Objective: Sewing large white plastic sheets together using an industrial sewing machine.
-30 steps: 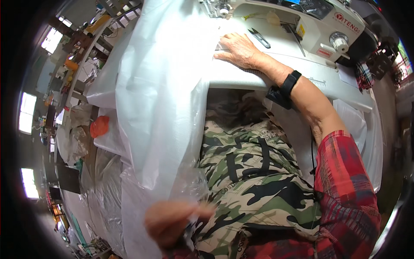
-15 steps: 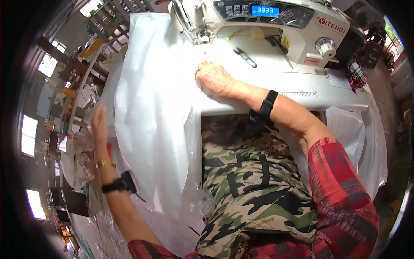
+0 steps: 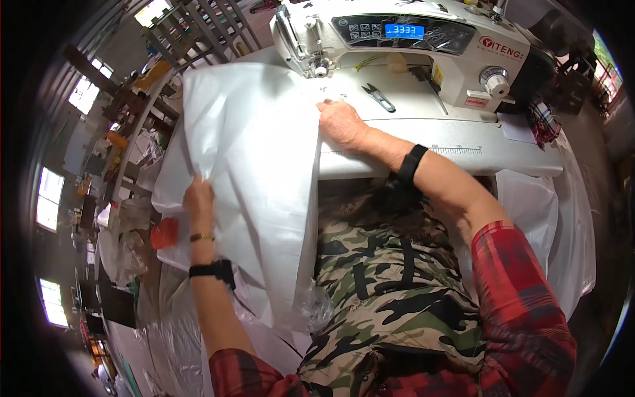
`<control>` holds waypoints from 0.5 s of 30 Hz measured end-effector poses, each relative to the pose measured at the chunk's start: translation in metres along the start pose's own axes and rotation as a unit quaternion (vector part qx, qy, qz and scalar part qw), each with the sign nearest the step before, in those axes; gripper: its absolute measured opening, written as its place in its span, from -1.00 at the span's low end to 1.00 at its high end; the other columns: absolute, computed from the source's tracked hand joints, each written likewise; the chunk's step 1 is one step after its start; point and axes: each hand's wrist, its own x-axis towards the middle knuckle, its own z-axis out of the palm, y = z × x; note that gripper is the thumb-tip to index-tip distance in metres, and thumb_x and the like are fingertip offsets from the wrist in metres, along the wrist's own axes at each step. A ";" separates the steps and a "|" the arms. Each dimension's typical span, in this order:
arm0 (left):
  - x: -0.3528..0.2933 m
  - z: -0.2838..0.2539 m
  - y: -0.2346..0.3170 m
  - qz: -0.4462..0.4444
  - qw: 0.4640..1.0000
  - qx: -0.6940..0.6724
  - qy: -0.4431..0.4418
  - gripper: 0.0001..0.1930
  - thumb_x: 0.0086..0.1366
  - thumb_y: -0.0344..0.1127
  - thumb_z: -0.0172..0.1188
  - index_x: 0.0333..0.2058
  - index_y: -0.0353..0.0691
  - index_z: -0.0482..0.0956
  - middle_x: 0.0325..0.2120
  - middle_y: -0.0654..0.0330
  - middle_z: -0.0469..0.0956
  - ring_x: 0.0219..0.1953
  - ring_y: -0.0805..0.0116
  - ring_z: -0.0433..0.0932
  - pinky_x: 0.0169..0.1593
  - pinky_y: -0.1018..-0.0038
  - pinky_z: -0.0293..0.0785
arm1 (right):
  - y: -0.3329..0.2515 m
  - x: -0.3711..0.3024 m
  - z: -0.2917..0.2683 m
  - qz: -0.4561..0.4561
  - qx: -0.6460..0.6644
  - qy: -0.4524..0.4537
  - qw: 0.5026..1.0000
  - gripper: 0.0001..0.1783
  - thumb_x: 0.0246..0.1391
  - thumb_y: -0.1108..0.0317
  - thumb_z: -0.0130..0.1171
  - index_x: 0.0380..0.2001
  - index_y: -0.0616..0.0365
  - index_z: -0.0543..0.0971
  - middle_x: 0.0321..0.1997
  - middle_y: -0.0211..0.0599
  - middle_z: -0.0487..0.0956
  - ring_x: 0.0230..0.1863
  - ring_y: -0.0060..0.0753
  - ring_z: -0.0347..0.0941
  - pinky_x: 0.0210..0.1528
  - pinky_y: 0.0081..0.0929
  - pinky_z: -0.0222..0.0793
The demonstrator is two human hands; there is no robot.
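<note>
A large white plastic sheet [image 3: 254,152] lies over the left part of the sewing table and hangs down in front, with folds running across it. At its left side my left hand [image 3: 200,200] is closed on the sheet, which gathers into creases there. My right hand [image 3: 341,124] pinches the sheet's right edge, just in front of the needle area of a white sewing machine [image 3: 456,49]. Its fingertips are partly hidden by the hand itself. The sheet looks apart from the presser foot [image 3: 320,69].
Dark thread snips [image 3: 379,97] lie on the machine bed, right of the needle. A ruler scale [image 3: 456,150] marks the table's front strip. More white sheeting [image 3: 527,205] hangs at the right. An orange-red object [image 3: 164,233] sits left of my left forearm.
My left hand has come from beside the sheet to its left side and taken hold. The sheet's far edge has drawn nearer, away from the machine head. My right hand has shifted slightly right.
</note>
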 end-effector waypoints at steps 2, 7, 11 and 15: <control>-0.019 -0.032 -0.019 -0.112 0.987 -0.092 -0.075 -0.69 0.27 -0.18 0.09 -0.39 -0.40 0.46 -0.49 -0.18 0.55 -0.37 -0.10 0.57 -0.28 0.09 0.43 | 0.033 -0.021 -0.019 -0.005 0.027 0.018 0.999 -0.93 -0.10 0.36 0.14 -0.51 0.07 0.57 -0.36 -0.24 0.55 -0.15 -0.16 0.50 -0.11 -0.21 0.38; -0.051 -0.079 -0.119 -0.119 0.985 -0.094 -0.077 -0.51 0.23 -0.19 0.21 -0.02 -0.52 0.47 -0.32 -0.19 0.61 -0.26 -0.01 0.58 -0.12 0.24 0.46 | 0.051 -0.018 -0.038 -0.024 0.033 -0.026 0.999 -0.92 -0.06 0.33 0.13 -0.48 0.05 0.57 -0.36 -0.28 0.56 -0.14 -0.18 0.48 -0.07 -0.16 0.31; -0.042 -0.101 -0.091 0.027 0.996 0.022 0.088 -0.48 0.24 -0.20 0.25 0.10 -0.38 0.42 -0.10 -0.15 0.57 -0.02 -0.04 0.53 0.07 0.23 0.42 | 0.025 -0.026 -0.038 -0.044 -0.008 0.033 0.998 -0.92 -0.09 0.33 0.15 -0.48 0.06 0.56 -0.37 -0.31 0.55 -0.11 -0.21 0.46 -0.03 -0.17 0.27; -0.061 -0.161 0.052 0.156 0.962 -0.202 0.101 -0.63 0.29 -0.41 0.18 0.06 -0.36 0.48 -0.07 -0.05 0.57 0.02 0.05 0.52 0.12 0.27 0.40 | -0.040 -0.058 -0.064 -0.108 0.065 0.029 0.992 -0.68 -0.10 0.36 0.20 -0.19 0.08 0.52 -0.06 -0.26 0.52 0.09 -0.25 0.38 0.13 -0.21 0.23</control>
